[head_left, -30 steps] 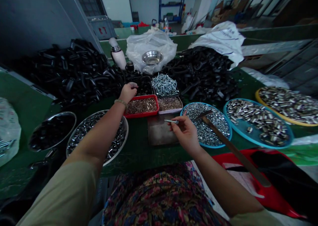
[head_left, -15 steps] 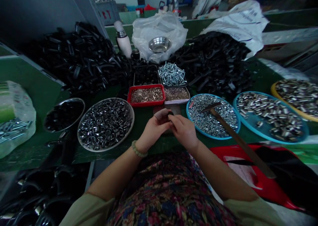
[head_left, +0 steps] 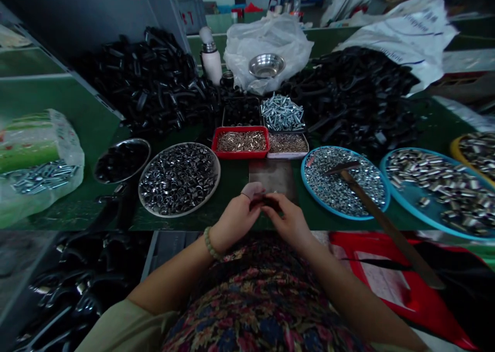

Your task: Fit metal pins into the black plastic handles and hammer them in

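Blurred dark piece [head_left: 266, 201] between both grips [head_left: 237, 215]

Between the bare left hand [head_left: 237, 218] and bare right hand [head_left: 289, 220], all's shadowy blur (no telling what's held!); the right edge slices the round yellow-rimmed tray [head_left: 455, 149].

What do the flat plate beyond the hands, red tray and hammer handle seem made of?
Flat plate: possibly metal, dull and blotchy; wood isn't ruled out. Red tray: likely plastic, smooth and evenly coloured. Hammer handle: probably wood, brown and matte.
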Demonstrator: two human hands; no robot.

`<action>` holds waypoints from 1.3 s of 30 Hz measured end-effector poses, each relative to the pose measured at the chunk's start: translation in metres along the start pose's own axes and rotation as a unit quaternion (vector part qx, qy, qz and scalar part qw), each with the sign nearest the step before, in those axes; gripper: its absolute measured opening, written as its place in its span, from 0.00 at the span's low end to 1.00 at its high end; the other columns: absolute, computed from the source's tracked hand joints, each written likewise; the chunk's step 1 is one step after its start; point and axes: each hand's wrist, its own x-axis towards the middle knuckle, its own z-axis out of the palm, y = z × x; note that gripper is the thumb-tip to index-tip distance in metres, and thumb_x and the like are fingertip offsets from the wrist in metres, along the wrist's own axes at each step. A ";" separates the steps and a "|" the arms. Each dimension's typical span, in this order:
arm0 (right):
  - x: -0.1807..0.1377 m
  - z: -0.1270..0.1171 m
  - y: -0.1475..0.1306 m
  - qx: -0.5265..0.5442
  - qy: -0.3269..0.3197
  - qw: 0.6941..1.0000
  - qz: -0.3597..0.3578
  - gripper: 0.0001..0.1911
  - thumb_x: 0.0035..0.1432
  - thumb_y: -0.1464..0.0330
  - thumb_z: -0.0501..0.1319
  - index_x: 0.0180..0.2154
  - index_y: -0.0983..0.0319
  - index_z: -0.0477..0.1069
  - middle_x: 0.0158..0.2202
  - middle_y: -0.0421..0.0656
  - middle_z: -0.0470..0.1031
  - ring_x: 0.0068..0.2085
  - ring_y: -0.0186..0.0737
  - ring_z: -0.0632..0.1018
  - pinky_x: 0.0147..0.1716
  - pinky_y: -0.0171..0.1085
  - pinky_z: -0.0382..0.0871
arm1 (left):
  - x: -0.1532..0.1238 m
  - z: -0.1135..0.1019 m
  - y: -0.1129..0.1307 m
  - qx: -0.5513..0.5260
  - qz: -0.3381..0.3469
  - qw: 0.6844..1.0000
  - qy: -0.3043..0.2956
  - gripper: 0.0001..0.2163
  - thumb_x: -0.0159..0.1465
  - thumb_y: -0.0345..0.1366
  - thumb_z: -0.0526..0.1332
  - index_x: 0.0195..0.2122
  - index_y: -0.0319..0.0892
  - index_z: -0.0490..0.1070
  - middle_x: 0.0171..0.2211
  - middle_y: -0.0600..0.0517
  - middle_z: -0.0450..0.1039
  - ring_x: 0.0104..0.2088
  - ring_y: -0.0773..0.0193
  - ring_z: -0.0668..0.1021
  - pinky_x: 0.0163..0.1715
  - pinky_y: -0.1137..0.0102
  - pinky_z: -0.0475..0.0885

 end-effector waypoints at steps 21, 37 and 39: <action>-0.010 -0.007 -0.003 -0.151 -0.204 0.948 -0.191 0.15 0.63 0.75 0.50 0.48 0.60 0.69 0.47 0.47 0.75 0.48 0.38 0.76 0.48 0.37 0.71 | 0.013 -0.091 -0.007 0.042 -0.164 0.984 0.054 0.17 0.51 0.42 0.69 0.41 0.43 0.72 0.37 0.49 0.78 0.39 0.57 0.79 0.42 0.65 0.73; -0.064 -0.133 0.035 -0.004 0.268 0.963 -0.011 0.12 0.63 0.64 0.55 0.49 0.55 0.66 0.42 0.45 0.76 0.39 0.41 0.80 0.44 0.47 0.75 | 0.128 0.163 0.034 0.373 0.190 0.875 -0.244 0.09 0.66 0.32 0.55 0.46 0.40 0.68 0.37 0.44 0.77 0.41 0.55 0.79 0.43 0.63 0.72; -0.066 -0.143 0.034 0.005 0.295 0.956 0.001 0.12 0.62 0.63 0.57 0.48 0.55 0.67 0.42 0.44 0.77 0.39 0.41 0.80 0.44 0.47 0.76 | 0.131 0.185 0.033 0.415 0.190 0.854 -0.252 0.08 0.66 0.31 0.54 0.45 0.38 0.67 0.35 0.42 0.77 0.40 0.52 0.80 0.41 0.61 0.72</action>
